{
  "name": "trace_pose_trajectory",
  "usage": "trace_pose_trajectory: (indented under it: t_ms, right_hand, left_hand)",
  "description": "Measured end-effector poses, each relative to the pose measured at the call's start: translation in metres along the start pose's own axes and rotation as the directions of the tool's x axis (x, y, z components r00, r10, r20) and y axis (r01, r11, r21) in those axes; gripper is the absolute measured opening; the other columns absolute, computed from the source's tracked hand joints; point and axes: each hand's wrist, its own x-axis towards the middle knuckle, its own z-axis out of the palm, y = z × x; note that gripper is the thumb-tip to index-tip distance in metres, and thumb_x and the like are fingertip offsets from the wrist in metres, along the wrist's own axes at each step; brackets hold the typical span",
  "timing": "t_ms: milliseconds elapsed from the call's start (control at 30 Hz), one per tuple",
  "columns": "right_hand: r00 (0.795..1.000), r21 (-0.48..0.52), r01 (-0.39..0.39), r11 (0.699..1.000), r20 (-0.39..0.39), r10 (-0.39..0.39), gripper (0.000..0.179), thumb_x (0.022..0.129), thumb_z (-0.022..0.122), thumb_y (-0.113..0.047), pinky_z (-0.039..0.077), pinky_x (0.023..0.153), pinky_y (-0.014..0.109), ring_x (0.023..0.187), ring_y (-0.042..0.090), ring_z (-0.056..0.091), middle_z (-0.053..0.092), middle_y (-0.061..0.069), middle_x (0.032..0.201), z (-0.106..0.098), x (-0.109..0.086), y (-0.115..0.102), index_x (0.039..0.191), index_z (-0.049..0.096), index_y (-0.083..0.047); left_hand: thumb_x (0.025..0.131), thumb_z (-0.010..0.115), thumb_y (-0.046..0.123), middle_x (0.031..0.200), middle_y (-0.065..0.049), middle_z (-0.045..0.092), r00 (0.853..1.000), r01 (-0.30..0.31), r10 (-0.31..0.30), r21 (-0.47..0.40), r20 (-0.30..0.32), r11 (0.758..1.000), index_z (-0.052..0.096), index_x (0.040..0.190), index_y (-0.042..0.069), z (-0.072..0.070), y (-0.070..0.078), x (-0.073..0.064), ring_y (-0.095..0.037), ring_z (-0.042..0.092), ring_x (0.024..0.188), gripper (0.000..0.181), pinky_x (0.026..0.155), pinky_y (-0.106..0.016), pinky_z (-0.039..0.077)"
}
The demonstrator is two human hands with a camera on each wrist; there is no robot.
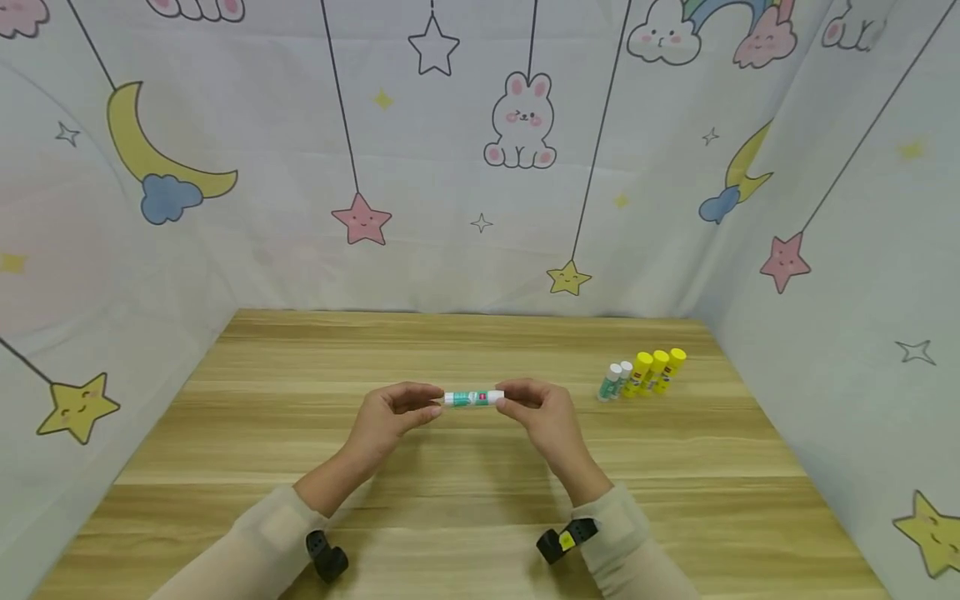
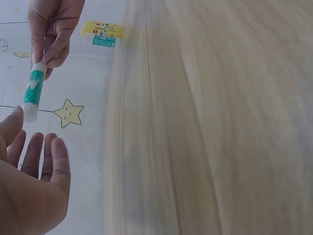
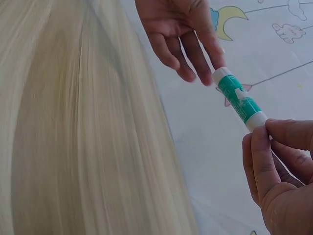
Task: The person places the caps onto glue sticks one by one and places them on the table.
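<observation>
A glue stick (image 1: 472,399) with white ends and a teal label lies level between the two hands, above the wooden table. My right hand (image 1: 542,415) pinches its right white end between thumb and fingers, seen closely in the right wrist view. At the other end is my left hand (image 1: 390,415), its thumb tip right at the white end (image 2: 30,112). The left fingers (image 2: 59,159) are spread and relaxed, apart from the stick in the left wrist view.
Upright at the right of the wooden table (image 1: 315,350) stand two teal glue sticks (image 1: 609,383) with white caps, beside three yellow ones (image 1: 643,373). A white printed curtain (image 1: 450,275) closes off the back and both sides.
</observation>
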Motion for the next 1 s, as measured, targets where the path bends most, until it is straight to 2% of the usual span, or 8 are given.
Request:
trace_pose_trajectory:
  t_ms: [200,300,367,467,600,733,867,1000]
  right_hand:
    - [1.0,-0.063,0.001,0.998,-0.016,-0.002,0.021,0.092,0.076,-0.011,0.057,0.083,0.027,0.101,0.022,0.068,0.073,0.009,0.111,-0.022,0.004,0.001,0.113,0.076,-0.006]
    - [0.999,-0.168,0.014,0.986,-0.032,-0.019,0.022,0.094,0.074,-0.012,0.058,0.083,0.029,0.102,0.022,0.067,0.073,0.008,0.113,-0.036,0.006,0.002,0.115,0.076,-0.007]
    - [0.998,-0.259,0.02,0.966,-0.048,-0.033,0.022,0.095,0.073,-0.012,0.059,0.084,0.032,0.103,0.023,0.068,0.074,0.008,0.113,-0.045,0.006,0.001,0.116,0.075,-0.007]
    - [0.996,-0.404,0.036,0.914,-0.057,-0.064,0.024,0.096,0.072,-0.014,0.06,0.085,0.036,0.104,0.025,0.068,0.074,0.01,0.115,-0.059,0.008,0.0,0.118,0.075,-0.007]
    - [0.99,-0.56,0.08,0.825,-0.055,-0.133,0.024,0.097,0.071,-0.015,0.061,0.079,0.04,0.098,0.027,0.071,0.075,0.013,0.111,-0.077,0.011,-0.001,0.119,0.075,-0.005]
    - [0.978,-0.661,0.113,0.742,-0.058,-0.2,0.025,0.095,0.072,-0.013,0.061,0.076,0.043,0.094,0.028,0.072,0.076,0.014,0.106,-0.094,0.015,0.0,0.117,0.074,-0.003]
    - [0.974,-0.745,0.114,0.658,-0.046,-0.22,0.022,0.095,0.072,-0.011,0.06,0.072,0.041,0.091,0.028,0.071,0.075,0.015,0.104,-0.105,0.02,0.001,0.114,0.073,-0.001]
    - [0.975,-0.8,0.112,0.589,-0.025,-0.219,0.021,0.095,0.071,-0.007,0.06,0.064,0.036,0.085,0.028,0.072,0.075,0.017,0.1,-0.111,0.024,0.0,0.113,0.074,0.002]
  left_hand:
    - [0.095,0.073,0.025,0.128,-0.013,0.068,1.0,0.009,-0.01,0.036,0.019,0.999,0.069,0.125,0.007,-0.005,0.001,-0.003,-0.02,0.067,0.112,0.035,0.088,-0.031,0.059]
    - [0.097,0.071,0.027,0.128,-0.015,0.067,1.0,0.004,-0.005,0.053,0.008,0.999,0.069,0.125,0.006,-0.006,0.0,-0.003,-0.023,0.066,0.113,0.035,0.088,-0.033,0.059]
    - [0.098,0.071,0.028,0.128,-0.017,0.066,1.0,0.011,-0.011,0.055,-0.001,0.998,0.069,0.125,0.004,-0.007,-0.001,-0.004,-0.025,0.065,0.114,0.037,0.09,-0.035,0.059]
    - [0.098,0.07,0.029,0.129,-0.021,0.065,1.0,0.021,-0.02,0.058,-0.012,0.998,0.068,0.125,0.002,-0.008,-0.002,-0.005,-0.028,0.064,0.117,0.039,0.091,-0.037,0.059]
    - [0.098,0.07,0.029,0.13,-0.021,0.065,0.999,0.031,-0.03,0.068,-0.023,0.997,0.068,0.125,0.001,-0.009,-0.002,-0.006,-0.028,0.063,0.118,0.039,0.092,-0.036,0.058]
    - [0.098,0.069,0.032,0.128,-0.018,0.066,0.999,0.041,-0.038,0.091,-0.036,0.995,0.068,0.126,0.001,-0.01,-0.003,-0.006,-0.026,0.063,0.118,0.041,0.093,-0.037,0.058]
    - [0.099,0.068,0.032,0.128,-0.018,0.066,0.998,0.051,-0.046,0.112,-0.046,0.992,0.068,0.126,0.0,-0.012,-0.005,-0.007,-0.024,0.064,0.116,0.041,0.094,-0.04,0.057]
    - [0.099,0.068,0.033,0.129,-0.02,0.066,0.998,0.049,-0.042,0.139,-0.054,0.989,0.068,0.125,0.001,-0.013,-0.006,-0.005,-0.023,0.064,0.115,0.041,0.093,-0.04,0.058]
